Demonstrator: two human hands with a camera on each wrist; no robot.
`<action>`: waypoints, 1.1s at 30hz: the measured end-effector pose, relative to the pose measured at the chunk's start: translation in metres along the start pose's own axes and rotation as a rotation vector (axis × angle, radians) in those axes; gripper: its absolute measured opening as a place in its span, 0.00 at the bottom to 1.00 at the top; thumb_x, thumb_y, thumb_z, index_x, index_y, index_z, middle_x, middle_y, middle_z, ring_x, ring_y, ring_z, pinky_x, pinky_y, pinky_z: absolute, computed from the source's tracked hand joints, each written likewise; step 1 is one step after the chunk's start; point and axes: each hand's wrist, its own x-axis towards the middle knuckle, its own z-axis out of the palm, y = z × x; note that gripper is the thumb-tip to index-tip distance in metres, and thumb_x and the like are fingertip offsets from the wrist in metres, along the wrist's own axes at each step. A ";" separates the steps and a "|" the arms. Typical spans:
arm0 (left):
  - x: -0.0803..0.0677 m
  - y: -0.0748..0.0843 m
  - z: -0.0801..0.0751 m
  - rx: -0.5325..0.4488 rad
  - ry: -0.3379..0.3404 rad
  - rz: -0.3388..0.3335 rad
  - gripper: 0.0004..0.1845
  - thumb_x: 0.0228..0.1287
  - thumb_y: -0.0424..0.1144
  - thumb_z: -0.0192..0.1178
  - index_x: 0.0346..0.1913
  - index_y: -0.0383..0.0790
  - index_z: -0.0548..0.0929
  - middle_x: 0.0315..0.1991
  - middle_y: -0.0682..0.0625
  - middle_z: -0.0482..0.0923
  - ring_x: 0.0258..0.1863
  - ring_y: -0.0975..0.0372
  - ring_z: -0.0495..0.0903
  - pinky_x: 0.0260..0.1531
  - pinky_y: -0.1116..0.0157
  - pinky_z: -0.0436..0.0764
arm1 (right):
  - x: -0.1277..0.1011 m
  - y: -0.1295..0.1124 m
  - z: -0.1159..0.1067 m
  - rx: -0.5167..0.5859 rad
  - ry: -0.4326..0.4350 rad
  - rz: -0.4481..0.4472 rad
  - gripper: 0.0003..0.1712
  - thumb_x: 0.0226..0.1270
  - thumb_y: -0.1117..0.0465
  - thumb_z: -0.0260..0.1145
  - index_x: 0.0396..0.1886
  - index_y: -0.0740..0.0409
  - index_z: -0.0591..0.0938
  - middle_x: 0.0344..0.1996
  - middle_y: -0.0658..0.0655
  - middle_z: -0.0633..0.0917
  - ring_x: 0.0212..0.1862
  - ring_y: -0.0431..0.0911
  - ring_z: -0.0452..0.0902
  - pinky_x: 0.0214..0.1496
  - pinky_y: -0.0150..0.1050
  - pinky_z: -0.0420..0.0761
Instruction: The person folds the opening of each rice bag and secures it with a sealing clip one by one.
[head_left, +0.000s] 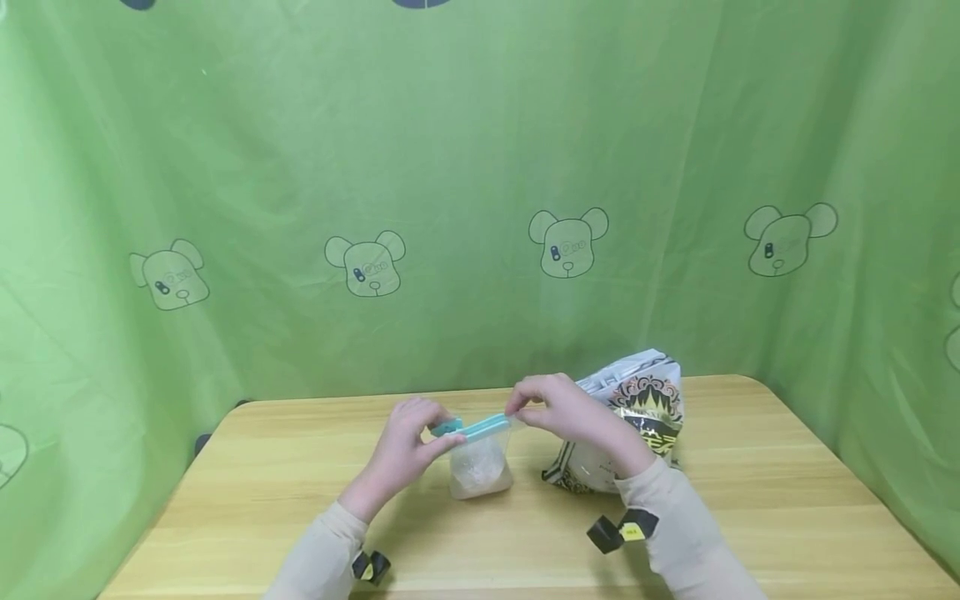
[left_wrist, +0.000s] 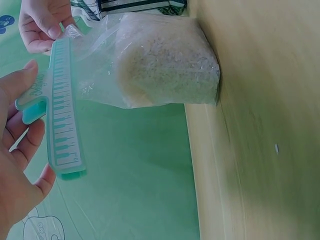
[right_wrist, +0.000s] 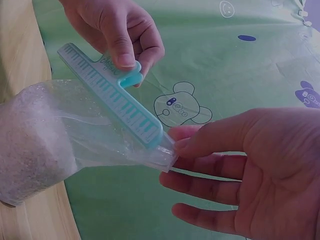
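Observation:
A clear plastic bag (head_left: 480, 468) of white grains stands on the wooden table (head_left: 750, 500). A teal sealing clip (head_left: 474, 428) runs across its flattened top. My left hand (head_left: 444, 431) pinches the clip's tab at the left end; in the left wrist view the thumb and fingers of that hand (left_wrist: 26, 97) sit on either side of the clip (left_wrist: 62, 107) above the bag (left_wrist: 160, 60). My right hand (head_left: 517, 410) pinches the bag's top corner beside the clip's other end; the right wrist view shows this hand (right_wrist: 177, 141), the clip (right_wrist: 112, 92) and the bag (right_wrist: 40, 140).
A larger printed bag (head_left: 637, 408), white with black and gold patterns, stands just behind my right forearm. Green cloth with bear prints (head_left: 570, 242) hangs behind and at both sides of the table. Bare wood stretches left and right of the bags.

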 end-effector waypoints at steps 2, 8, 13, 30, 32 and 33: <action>0.000 0.000 0.001 0.004 0.004 0.000 0.10 0.51 0.44 0.72 0.33 0.47 0.82 0.28 0.59 0.81 0.33 0.69 0.74 0.48 0.59 0.72 | 0.000 0.001 0.000 0.004 0.000 -0.003 0.07 0.63 0.67 0.65 0.36 0.53 0.85 0.38 0.52 0.88 0.44 0.47 0.83 0.50 0.48 0.83; -0.001 0.002 0.002 0.020 0.023 0.008 0.11 0.50 0.44 0.73 0.33 0.46 0.82 0.28 0.58 0.82 0.33 0.68 0.74 0.48 0.59 0.72 | 0.001 -0.002 0.001 0.023 0.015 0.025 0.07 0.62 0.68 0.65 0.38 0.54 0.83 0.37 0.52 0.88 0.42 0.44 0.83 0.49 0.43 0.84; 0.000 0.005 0.003 0.026 0.030 0.016 0.11 0.50 0.44 0.72 0.34 0.46 0.82 0.29 0.58 0.82 0.34 0.68 0.75 0.49 0.58 0.73 | 0.003 -0.003 0.002 0.020 0.043 0.043 0.07 0.60 0.69 0.67 0.37 0.56 0.82 0.34 0.50 0.87 0.39 0.41 0.82 0.45 0.36 0.83; 0.002 0.014 0.007 0.083 0.063 0.030 0.12 0.51 0.44 0.72 0.35 0.45 0.82 0.29 0.56 0.83 0.34 0.66 0.76 0.51 0.54 0.74 | 0.003 -0.005 -0.001 -0.033 0.091 0.087 0.04 0.60 0.67 0.68 0.34 0.54 0.84 0.31 0.50 0.87 0.36 0.40 0.82 0.44 0.42 0.84; 0.001 0.014 0.007 0.080 0.059 0.018 0.12 0.51 0.44 0.72 0.35 0.45 0.82 0.30 0.56 0.83 0.34 0.66 0.76 0.51 0.54 0.74 | 0.003 -0.005 -0.001 -0.030 0.094 0.088 0.04 0.60 0.66 0.68 0.34 0.54 0.84 0.31 0.50 0.88 0.36 0.40 0.82 0.44 0.42 0.84; 0.001 0.014 0.007 0.080 0.058 0.014 0.12 0.51 0.44 0.72 0.35 0.45 0.82 0.30 0.56 0.83 0.34 0.66 0.76 0.51 0.54 0.74 | 0.002 -0.005 -0.001 -0.025 0.093 0.094 0.04 0.61 0.66 0.68 0.35 0.54 0.84 0.32 0.50 0.88 0.36 0.41 0.82 0.45 0.42 0.84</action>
